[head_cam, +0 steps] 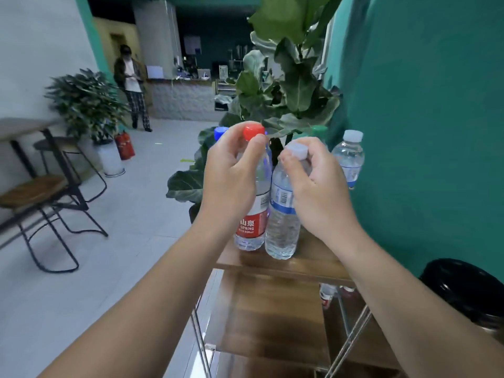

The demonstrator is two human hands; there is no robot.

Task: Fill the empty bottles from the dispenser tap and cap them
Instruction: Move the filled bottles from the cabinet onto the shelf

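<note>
Two clear plastic bottles stand touching on a wooden shelf [311, 261]. The left hand [231, 173] pinches the red cap [253, 132] of the red-label bottle [252, 222]; the right hand [319, 186] curls its fingers around the white cap [297, 150] of the ribbed blue-label bottle [282, 222]. Whether either holds water cannot be told. A third, white-capped bottle [350, 159] stands apart against the teal wall [422, 105]. Blue [220, 131] and green [319, 130] caps peek out behind, before a broad-leaved plant [289, 85].

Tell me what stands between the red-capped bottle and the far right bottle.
In the head view, the clear bottle, its cap gripped by the right hand, stands between them.
</note>
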